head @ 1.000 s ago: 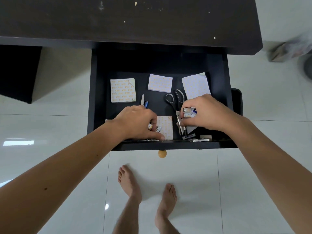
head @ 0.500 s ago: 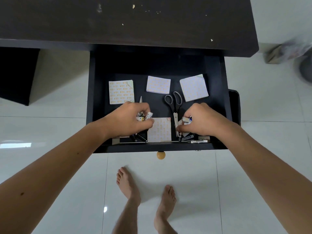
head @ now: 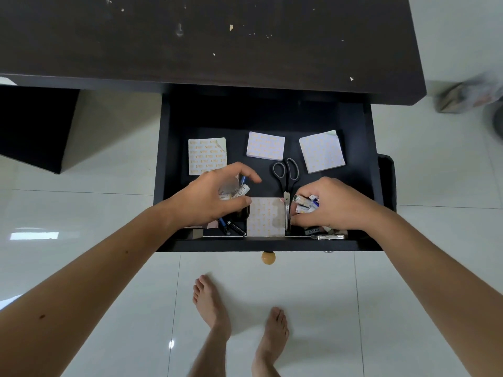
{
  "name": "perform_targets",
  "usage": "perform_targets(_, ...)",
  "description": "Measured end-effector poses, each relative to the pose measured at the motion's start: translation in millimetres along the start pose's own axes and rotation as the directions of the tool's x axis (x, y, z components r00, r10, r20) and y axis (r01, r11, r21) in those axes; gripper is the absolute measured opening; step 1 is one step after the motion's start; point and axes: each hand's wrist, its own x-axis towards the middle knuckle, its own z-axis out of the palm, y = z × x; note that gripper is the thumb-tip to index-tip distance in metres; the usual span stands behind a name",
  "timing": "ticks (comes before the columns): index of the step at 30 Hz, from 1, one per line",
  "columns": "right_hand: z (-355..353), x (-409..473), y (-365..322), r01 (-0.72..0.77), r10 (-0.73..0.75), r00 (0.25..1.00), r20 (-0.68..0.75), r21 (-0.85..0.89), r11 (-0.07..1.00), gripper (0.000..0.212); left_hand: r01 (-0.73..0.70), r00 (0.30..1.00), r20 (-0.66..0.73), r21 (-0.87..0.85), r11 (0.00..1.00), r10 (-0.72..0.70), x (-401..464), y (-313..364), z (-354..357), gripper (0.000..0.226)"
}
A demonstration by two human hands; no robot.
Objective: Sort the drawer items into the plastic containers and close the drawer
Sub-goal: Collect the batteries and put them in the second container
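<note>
Drawer (head: 373, 170) pulled open under desk (head: 206, 42). Left hand (head: 212, 200) cupped around batteries (head: 235, 191), index finger lifted. Right hand (head: 330, 205) closed on more batteries beside scissors (head: 286, 183). Notepads (head: 265, 145) at rear.

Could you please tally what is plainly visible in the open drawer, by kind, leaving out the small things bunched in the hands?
Paper pads: 4, at back left, back middle, back right, front middle
Scissors: 1
Total: 5
Small items near the front wall are too unclear to count.
</note>
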Motion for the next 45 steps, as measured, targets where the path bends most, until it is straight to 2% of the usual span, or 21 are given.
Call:
perform_targets(4,-5.3,0.3,-3.5,0.028,-0.031,0.999,0.009,0.223,0.975,0.008,-0.029,0.999,-0.034,-0.060,0.998,0.027,-2.0,-3.5,-2.0,0.016)
perform_targets(6,-6.3,2.0,-5.9,0.043,-0.047,0.999,0.005,0.304,0.952,0.008,-0.050,0.996,-0.074,-0.124,0.991,0.041,-1.8,-3.6,-4.9,0.012)
perform_targets(9,-6.6,7.9,-12.4,0.009,-0.034,0.999,0.042,0.496,0.868,0.013,-0.067,0.989,-0.148,-0.296,0.953,0.024,-2.8,3.6,-12.8,0.017)
perform_targets(11,-7.2,12.4,-18.6,-0.051,-0.026,0.993,0.119,0.602,0.797,0.013,-0.079,0.982,-0.187,-0.356,0.931,0.012,-6.1,8.4,-20.2,0.018)
perform_targets(15,-6.8,23.4,-33.1,-0.184,-0.066,0.954,0.293,0.743,0.644,0.016,-0.104,0.976,-0.214,-0.348,0.932,0.028,-19.3,11.2,-37.4,0.017)
perform_targets(19,0.6,34.9,-46.4,-0.239,-0.129,0.921,0.367,0.795,0.558,0.005,-0.065,0.969,-0.247,-0.333,0.941,-0.021,-32.8,4.8,-50.2,0.018)
perform_targets(21,3.9,40.9,-49.0,-0.217,-0.157,0.916,0.369,0.784,0.582,0.008,-0.043,0.964,-0.262,-0.315,0.948,-0.043,-37.7,1.2,-54.1,0.019)
perform_targets(24,9.0,48.4,-57.7,-0.129,-0.132,0.949,0.288,0.732,0.669,0.026,-0.023,0.965,-0.256,-0.282,0.959,-0.052,-43.2,-0.4,-56.5,0.019)
perform_targets(27,14.6,55.6,-69.0,0.005,-0.106,0.985,0.134,0.597,0.802,0.016,-0.003,0.965,-0.254,-0.276,0.961,-0.070,-46.9,0.1,-55.9,0.020)
perform_targets(28,16.1,60.5,-68.2,0.064,-0.110,0.992,0.065,0.491,0.869,0.013,0.000,0.962,-0.262,-0.271,0.963,-0.074,-47.7,0.2,-55.7,0.020)
perform_targets(30,16.4,71.7,-61.0,0.186,-0.179,0.981,-0.069,0.114,0.976,0.013,0.025,0.957,-0.277,-0.218,0.976,-0.086,-48.1,1.1,-54.6,0.016)
perform_targets(32,18.3,80.3,-53.3,0.262,-0.288,0.953,-0.092,-0.221,0.939,0.019,0.085,0.952,-0.287,-0.101,0.991,-0.110,-45.6,3.6,-51.5,0.014)
perform_targets(33,19.5,82.0,-50.6,0.276,-0.311,0.946,-0.091,-0.278,0.920,0.022,0.113,0.950,-0.288,-0.033,0.993,-0.118,-42.8,5.6,-49.5,0.017)
perform_targets(37,23.4,85.2,-42.1,0.289,-0.349,0.930,-0.115,-0.358,0.888,0.021,0.163,0.966,-0.227,0.176,0.971,-0.121,-25.1,13.0,-38.9,0.032)
perform_targets(40,18.7,86.0,-40.2,0.253,-0.313,0.940,-0.134,-0.340,0.906,0.018,0.199,0.970,-0.205,0.342,0.919,-0.133,-11.0,9.8,-28.3,0.024)
perform_targets(42,17.1,83.7,-38.0,0.246,-0.291,0.944,-0.154,-0.260,0.934,0.017,0.244,0.961,-0.221,0.404,0.882,-0.165,-5.0,5.1,-22.0,0.028)
perform_targets(45,13.7,72.3,-35.7,0.215,-0.220,0.951,-0.219,-0.046,0.975,0.013,0.305,0.946,-0.252,0.483,0.821,-0.204,-1.3,1.6,-16.1,0.037)
